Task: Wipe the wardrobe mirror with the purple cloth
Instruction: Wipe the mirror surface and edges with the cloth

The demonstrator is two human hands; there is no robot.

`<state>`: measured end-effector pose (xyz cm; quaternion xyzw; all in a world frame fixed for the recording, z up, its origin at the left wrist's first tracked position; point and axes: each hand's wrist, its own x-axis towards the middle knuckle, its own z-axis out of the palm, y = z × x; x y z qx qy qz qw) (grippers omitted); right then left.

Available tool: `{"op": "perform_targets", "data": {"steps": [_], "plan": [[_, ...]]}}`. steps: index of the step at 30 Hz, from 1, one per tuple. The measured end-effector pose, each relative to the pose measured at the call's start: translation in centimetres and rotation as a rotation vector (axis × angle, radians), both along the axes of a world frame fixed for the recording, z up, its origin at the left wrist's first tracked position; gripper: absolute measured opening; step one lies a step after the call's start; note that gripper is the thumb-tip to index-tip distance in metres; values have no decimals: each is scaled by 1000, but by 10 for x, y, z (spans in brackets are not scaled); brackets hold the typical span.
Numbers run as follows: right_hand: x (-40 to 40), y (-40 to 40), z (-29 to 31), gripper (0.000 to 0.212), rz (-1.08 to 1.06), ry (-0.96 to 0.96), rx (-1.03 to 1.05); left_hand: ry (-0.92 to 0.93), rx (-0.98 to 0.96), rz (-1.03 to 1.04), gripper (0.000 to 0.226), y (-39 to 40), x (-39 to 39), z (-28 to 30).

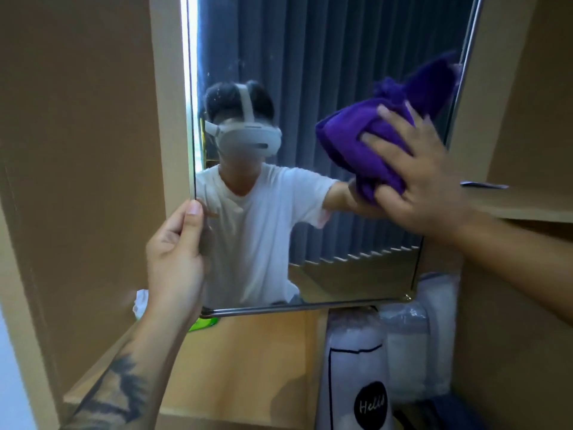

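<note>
- A white padded bundle [356,367] stands at the bottom right, with a black round label [370,405] reading "Hello".
- Just behind it is a second pale wrapped bundle [409,346].
- A light wooden shelf floor [248,352] lies beneath them.
- A green item [203,324] and something white [141,302], possibly crumpled paper, sit at the shelf's left.

A home, most likely a bedroom; a brown wooden wardrobe [80,150] fills the left and right of the view, its mirror [310,72] set between the panels; the glass reflects long grey-blue curtains [341,57] with daylight at their left edge; below the mirror a wooden shelf [254,352] holds white bagged bedding [409,336] at the right, one bag with a black "Hello" label [370,405].
</note>
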<state>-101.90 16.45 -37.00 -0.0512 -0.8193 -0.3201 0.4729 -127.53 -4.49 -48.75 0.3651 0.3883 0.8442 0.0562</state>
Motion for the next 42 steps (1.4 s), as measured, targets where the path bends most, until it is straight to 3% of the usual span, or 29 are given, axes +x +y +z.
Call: {"op": "perform_targets", "data": {"steps": [2, 5, 7, 8, 10, 13, 16, 18, 20, 22, 23, 25, 29, 31, 34, 37, 39, 41, 42], "plan": [[4, -1, -57, 65, -24, -49, -3, 15, -14, 6, 48, -1, -2, -1], [29, 3, -124, 58, -11, -619, 264, -4, -33, -20, 39, -3, -3, -1], [37, 12, -109, 61, -25, -849, 443, -24, -17, -31, 42, -3, -2, -1], [37, 16, -90, 60, -38, -877, 494, -24, -5, -32, 43, -3, -2, -2], [34, 19, -46, 54, -56, -755, 478, -10, 5, -23, 44, -1, -3, -3], [34, 21, 5, 60, -85, -329, 230, -52, 20, -28, 42, 2, -3, -2], [24, 13, -30, 63, -80, -49, 18, -33, -33, 3, 40, 3, -1, 0], [18, 6, -91, 60, -69, -162, 46, -23, -54, 12, 40, 1, 1, 3], [14, 0, -140, 51, -37, -429, 146, -32, -55, 6, 38, -1, 3, 3], [18, 5, -134, 51, -35, -594, 284, -29, -44, -1, 36, -3, 5, 3], [16, 9, -117, 54, -41, -573, 332, -19, -36, -8, 36, -4, 5, 4], [13, 10, -78, 59, -36, -298, 196, 16, -28, -16, 39, -4, 6, 4], [-26, -19, -58, 65, -32, 553, -388, 9, -13, -24, 42, -5, 9, 7], [-65, -48, -67, 62, -53, 732, -525, -31, -6, -40, 48, -6, 8, 8], [-116, -96, -71, 58, -15, 594, -505, -85, -10, -65, 61, -8, 10, 9], [-148, -131, -83, 67, 61, 194, -228, -130, 13, -149, 34, -9, 12, 8], [-139, -123, -78, 71, 74, -19, -49, -144, 3, -156, 29, -11, 10, 7], [-112, -93, -65, 72, 47, -86, 27, -115, -4, -162, 30, -9, 7, 4], [-95, -77, -60, 71, 24, -22, -25, -109, 5, -161, 35, -9, 7, 4]]}}
